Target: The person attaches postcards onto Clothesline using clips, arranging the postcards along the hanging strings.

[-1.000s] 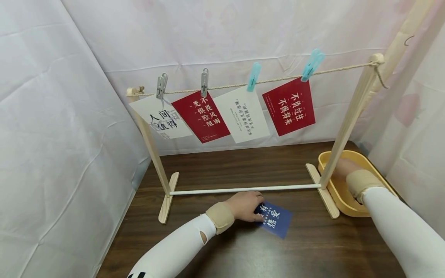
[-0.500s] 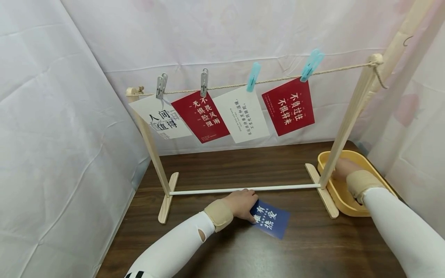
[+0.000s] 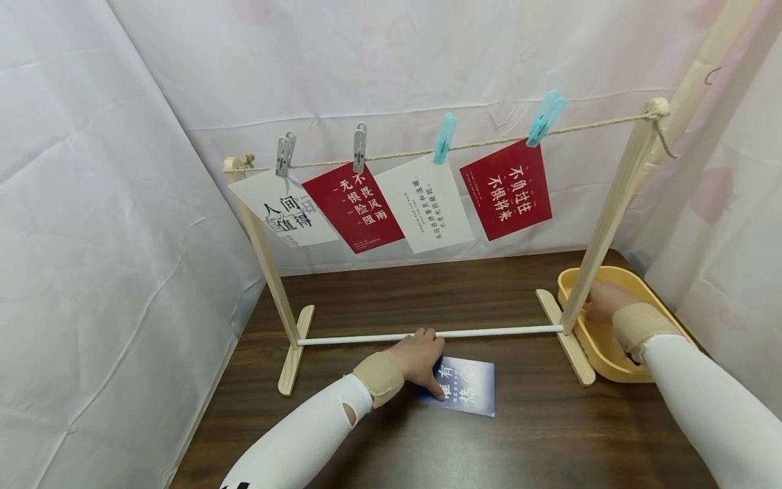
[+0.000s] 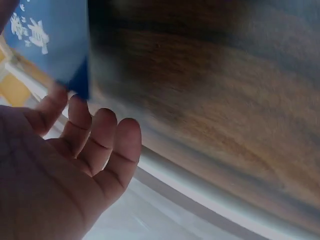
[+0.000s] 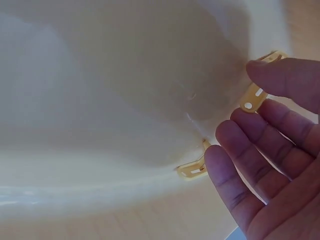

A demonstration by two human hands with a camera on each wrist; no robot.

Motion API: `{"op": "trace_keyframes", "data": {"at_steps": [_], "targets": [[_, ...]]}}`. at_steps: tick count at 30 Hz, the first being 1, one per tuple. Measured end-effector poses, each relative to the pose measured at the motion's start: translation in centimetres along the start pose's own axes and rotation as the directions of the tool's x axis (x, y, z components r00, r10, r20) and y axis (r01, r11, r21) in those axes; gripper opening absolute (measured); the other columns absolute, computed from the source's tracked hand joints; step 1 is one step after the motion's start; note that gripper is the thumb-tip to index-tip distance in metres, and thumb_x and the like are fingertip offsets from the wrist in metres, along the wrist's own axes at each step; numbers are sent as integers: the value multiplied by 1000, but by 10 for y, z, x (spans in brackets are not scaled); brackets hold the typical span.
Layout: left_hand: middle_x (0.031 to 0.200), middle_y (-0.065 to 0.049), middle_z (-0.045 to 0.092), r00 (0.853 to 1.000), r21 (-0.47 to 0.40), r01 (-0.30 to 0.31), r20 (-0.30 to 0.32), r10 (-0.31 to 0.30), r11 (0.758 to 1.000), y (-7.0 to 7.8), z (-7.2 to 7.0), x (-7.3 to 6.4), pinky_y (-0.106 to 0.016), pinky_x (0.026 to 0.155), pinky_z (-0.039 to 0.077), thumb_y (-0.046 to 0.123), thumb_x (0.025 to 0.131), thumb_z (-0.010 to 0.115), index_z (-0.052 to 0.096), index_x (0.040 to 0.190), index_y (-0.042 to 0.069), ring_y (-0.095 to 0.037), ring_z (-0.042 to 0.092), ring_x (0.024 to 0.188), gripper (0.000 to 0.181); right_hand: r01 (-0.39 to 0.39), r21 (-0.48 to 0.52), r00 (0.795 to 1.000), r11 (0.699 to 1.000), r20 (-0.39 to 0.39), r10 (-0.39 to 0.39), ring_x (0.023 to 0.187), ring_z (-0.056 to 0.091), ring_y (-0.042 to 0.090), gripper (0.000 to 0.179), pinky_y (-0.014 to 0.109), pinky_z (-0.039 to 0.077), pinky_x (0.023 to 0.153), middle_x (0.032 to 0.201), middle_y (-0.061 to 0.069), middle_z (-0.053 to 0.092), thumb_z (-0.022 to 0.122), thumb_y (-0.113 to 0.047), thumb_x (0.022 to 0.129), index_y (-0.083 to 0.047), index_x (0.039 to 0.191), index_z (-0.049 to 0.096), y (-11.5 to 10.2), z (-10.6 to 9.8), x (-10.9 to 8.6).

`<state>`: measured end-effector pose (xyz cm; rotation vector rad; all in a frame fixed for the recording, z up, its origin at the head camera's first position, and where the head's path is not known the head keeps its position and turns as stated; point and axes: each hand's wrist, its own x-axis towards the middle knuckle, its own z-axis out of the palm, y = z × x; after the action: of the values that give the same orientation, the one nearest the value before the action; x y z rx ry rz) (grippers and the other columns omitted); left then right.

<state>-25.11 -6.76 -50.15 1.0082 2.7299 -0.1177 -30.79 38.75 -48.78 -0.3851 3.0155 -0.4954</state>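
In the head view my left hand point(image 3: 417, 357) is at the white bottom bar point(image 3: 489, 333) of a wooden rack. It pinches the left edge of a blue card point(image 3: 473, 388) with white characters; the card tilts and catches the light. The left wrist view shows the card point(image 4: 62, 47) at the thumb and fingertips. My right hand point(image 3: 608, 302) reaches into a yellow basin point(image 3: 623, 375), its fingers partly hidden there. In the right wrist view it holds a yellow clothespin point(image 5: 253, 98) between thumb and fingers. A second yellow clothespin point(image 5: 192, 171) lies by the fingertips.
A rope point(image 3: 599, 127) spans the rack's posts. From it hang a white card point(image 3: 277, 204) and a red card point(image 3: 360, 217) on grey clothespins, then a white card point(image 3: 421, 210) and a red card point(image 3: 507, 204) on blue clothespins. The right post point(image 3: 611, 217) stands beside the basin.
My left hand has drawn the blue card slightly left, and the card has turned and tilted so that it shines. My right hand stays in the basin, with little movement.
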Motion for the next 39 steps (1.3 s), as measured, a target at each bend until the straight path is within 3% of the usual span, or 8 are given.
{"op": "trace_keyframes", "data": {"at_steps": [5, 10, 16, 21, 26, 30, 35, 39], "targets": [[102, 5, 64, 1000, -259, -13, -11, 10, 966, -10, -10, 1, -25, 84, 53, 35, 76, 100, 63, 109, 16, -11, 58, 93, 53, -29, 10, 999, 1000, 17, 28, 93, 73, 44, 40, 59, 59, 79, 103, 28, 77, 77, 0, 73, 7, 113, 72, 6, -4, -1], [90, 7, 64, 1000, -471, -26, -10, 24, 882, -23, -16, 1, -23, 73, 50, 13, 79, 97, 62, 91, 15, -7, 57, 80, 38, -53, 1, 998, 999, 35, 53, 79, 65, 30, 28, 47, 55, 69, 92, 17, 74, 73, -5, 76, 5, 102, 74, 13, -5, -2], [84, 7, 70, 993, -649, -91, -3, 117, 756, -39, -9, 1, -19, 67, 50, 2, 82, 91, 71, 83, 11, -3, 60, 74, 22, -22, -12, 1000, 1000, -11, 21, 66, 54, 21, 17, 36, 46, 60, 77, 7, 65, 73, -9, 77, 1, 89, 68, 9, -10, -8], [83, 7, 69, 991, -763, -129, -72, 116, 634, -47, -11, 1, -20, 66, 48, 2, 84, 89, 75, 86, 7, -5, 59, 76, 15, 0, -24, 997, 1000, -83, -2, 68, 59, 21, 21, 41, 51, 64, 78, 9, 70, 78, -10, 82, 5, 93, 69, 3, -15, -12], [94, 0, 74, 988, -844, -154, -141, 65, 515, -46, -17, 1, -23, 74, 56, 7, 92, 83, 76, 98, 4, -8, 65, 86, 10, -26, 4, 994, 1000, -111, 27, 88, 73, 41, 35, 60, 58, 82, 98, 26, 77, 77, -12, 87, 11, 113, 70, -3, -21, -15], [108, -12, 79, 985, -880, -162, -170, 23, 446, -41, -23, 0, -34, 83, 66, 11, 100, 77, 76, 114, 3, -13, 73, 94, 17, -56, 23, 989, 998, -132, 59, 103, 70, 54, 37, 68, 55, 87, 113, 35, 73, 74, -13, 92, 9, 121, 70, -5, -25, -19], [121, -18, 76, 987, -930, -142, -161, -28, 339, -35, -29, -1, -60, 82, 66, 15, 106, 71, 69, 133, 4, -23, 77, 99, 29, -68, 33, 982, 997, -172, 73, 100, 69, 51, 41, 66, 55, 85, 115, 37, 72, 71, -16, 98, 12, 128, 68, -5, -30, -24], [117, -19, 76, 979, -939, -157, -189, -78, 306, -30, -31, 0, -57, 73, 67, 13, 107, 70, 67, 134, 4, -22, 77, 93, 28, -63, 37, 975, 997, -209, 70, 95, 68, 46, 43, 63, 55, 82, 108, 35, 71, 67, -17, 101, 16, 129, 67, -8, -34, -27]]}}
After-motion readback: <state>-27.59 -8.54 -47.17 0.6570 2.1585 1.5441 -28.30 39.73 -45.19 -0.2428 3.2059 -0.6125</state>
